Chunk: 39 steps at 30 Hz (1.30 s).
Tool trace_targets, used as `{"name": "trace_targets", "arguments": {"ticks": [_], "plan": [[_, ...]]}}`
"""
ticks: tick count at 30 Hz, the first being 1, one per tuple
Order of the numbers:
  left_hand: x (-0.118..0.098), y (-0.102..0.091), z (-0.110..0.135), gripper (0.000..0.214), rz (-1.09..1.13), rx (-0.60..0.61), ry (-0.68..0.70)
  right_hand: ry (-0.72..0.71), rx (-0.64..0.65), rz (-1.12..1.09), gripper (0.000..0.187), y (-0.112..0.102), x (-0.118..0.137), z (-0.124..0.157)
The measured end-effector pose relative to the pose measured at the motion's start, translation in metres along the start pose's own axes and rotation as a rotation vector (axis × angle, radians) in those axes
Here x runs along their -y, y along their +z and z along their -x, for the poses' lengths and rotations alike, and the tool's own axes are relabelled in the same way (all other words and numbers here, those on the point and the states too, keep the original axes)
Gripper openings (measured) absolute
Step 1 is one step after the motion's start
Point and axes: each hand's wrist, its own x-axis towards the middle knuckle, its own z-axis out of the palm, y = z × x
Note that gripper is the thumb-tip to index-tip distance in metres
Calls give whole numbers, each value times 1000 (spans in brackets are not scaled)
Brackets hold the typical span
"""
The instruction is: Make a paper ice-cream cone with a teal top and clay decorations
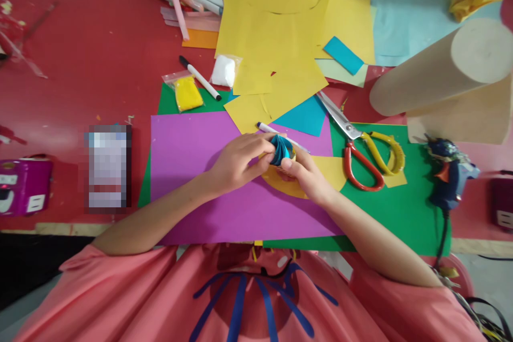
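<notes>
Between my two hands is a small blue folded paper piece (281, 150) with curved pleats, and some yellow shows along its right side. My left hand (244, 159) pinches it from the left with thumb and fingers. From the right, my right hand (301, 171) grips it, its thumb pressed on the lower edge. Under the hands lies a yellow paper shape (331, 170) with a rounded edge, on a purple sheet (192, 171). A white marker (266, 128) with a dark cap lies just behind the fingers.
Large scissors (352, 136) with red and yellow handles rest at right on green sheet (420, 224). Beyond stand a cardboard tube (433, 67) and a glue gun (447, 176). Yellow sheets (280, 26), clay packets (188, 93), another marker (200, 77) and a phone (108, 168) lie around.
</notes>
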Motion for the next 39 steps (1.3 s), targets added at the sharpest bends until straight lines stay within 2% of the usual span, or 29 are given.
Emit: {"name": "trace_targets", "arguments": {"ticks": [4,10,16,22,25,30,34,39], "plan": [[-1,-1,0,11,24,5,15,-22,-29,-3,55,0,3,0],[1,0,3,9,85,-23,40,8,32,-104,38,-3,-5,1],[-1,2,5,21,69,3,6,39,71,-203,42,-2,-9,0],[-1,5,5,9,76,-26,29,22,20,-135,40,-3,-9,-1],[0,2,3,9,94,7,23,33,24,-173,39,-3,-8,-2],[5,-2,-1,16,89,61,43,106,68,-321,41,-5,-6,-4],[9,-3,-1,20,77,82,91,143,163,-372,39,-8,-8,-4],[12,-3,-1,14,128,89,87,114,182,-354,43,-13,-9,-4]]}}
